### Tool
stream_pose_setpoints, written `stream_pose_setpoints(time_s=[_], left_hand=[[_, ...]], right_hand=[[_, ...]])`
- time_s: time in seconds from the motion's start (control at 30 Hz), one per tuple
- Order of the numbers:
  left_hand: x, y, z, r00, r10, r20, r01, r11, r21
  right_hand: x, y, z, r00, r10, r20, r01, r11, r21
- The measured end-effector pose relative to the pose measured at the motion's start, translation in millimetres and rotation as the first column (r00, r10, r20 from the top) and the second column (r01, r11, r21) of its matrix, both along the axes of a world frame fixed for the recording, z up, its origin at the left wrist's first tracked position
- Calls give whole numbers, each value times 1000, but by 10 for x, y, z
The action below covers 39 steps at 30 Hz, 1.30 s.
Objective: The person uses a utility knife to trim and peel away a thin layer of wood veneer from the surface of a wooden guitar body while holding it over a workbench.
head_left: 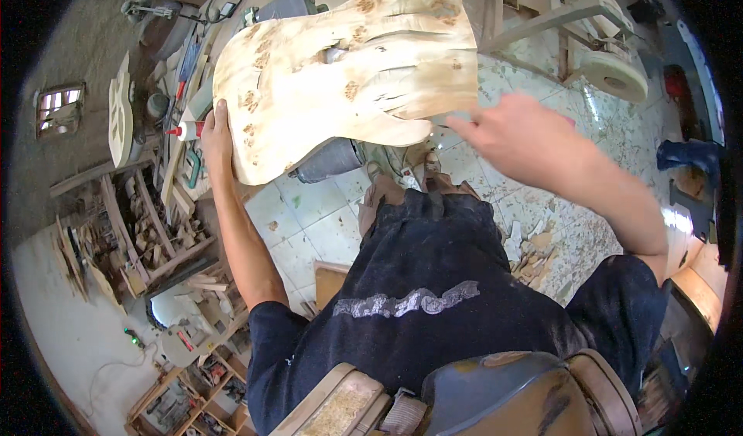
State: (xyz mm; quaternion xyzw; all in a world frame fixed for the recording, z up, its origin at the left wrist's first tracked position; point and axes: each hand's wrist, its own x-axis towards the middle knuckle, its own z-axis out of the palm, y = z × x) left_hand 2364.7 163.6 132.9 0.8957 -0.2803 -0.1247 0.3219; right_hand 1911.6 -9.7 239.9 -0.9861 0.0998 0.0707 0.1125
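Observation:
A pale wooden guitar body (pixel 302 80) with brown burl spots and dark cracks lies in front of me, brightly lit. My left hand (pixel 219 138) grips its left edge, thumb on top and the other fingers mostly hidden. By the tip of the lower horn is my right hand (pixel 515 134), closed and slightly blurred. Something thin and greyish seems to stick out of its fingertips towards the wood; I cannot make out what it is. Beside my left hand lies a white bottle (pixel 188 131) with a red tip.
Under the guitar body is a grey padded roll (pixel 329 161). A green clamp (pixel 193 165) and wood strips lie at the left. Wood scraps (pixel 538 246) litter the tiled floor at my right. A wooden frame (pixel 542 26) stands at the back right, a shelf (pixel 205 393) at the lower left.

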Motion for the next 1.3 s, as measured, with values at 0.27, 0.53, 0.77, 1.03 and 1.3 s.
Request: stream_pose_setpoints(time_s=[0.27,0.53,0.77,1.03,1.3], left_hand=[[103,50,-91,997,13,-79,-14,1000,-4],[45,5,-66,995,9,-99,-10,1000,-12],[117,42,-123,999,-2,-52,1,1000,-14],[181,72,-149,1000,2,-31,-2,1000,-7],[-15,28,-35,999,47,-8,-47,999,17]], right_hand=[[-220,152,104,968,-249,-17,249,961,123],[-314,289,44,934,-356,28,344,918,196],[-339,276,-28,934,-338,117,320,935,152],[-334,748,-429,819,-531,217,479,841,252],[-227,1078,-805,605,-688,402,551,725,412]])
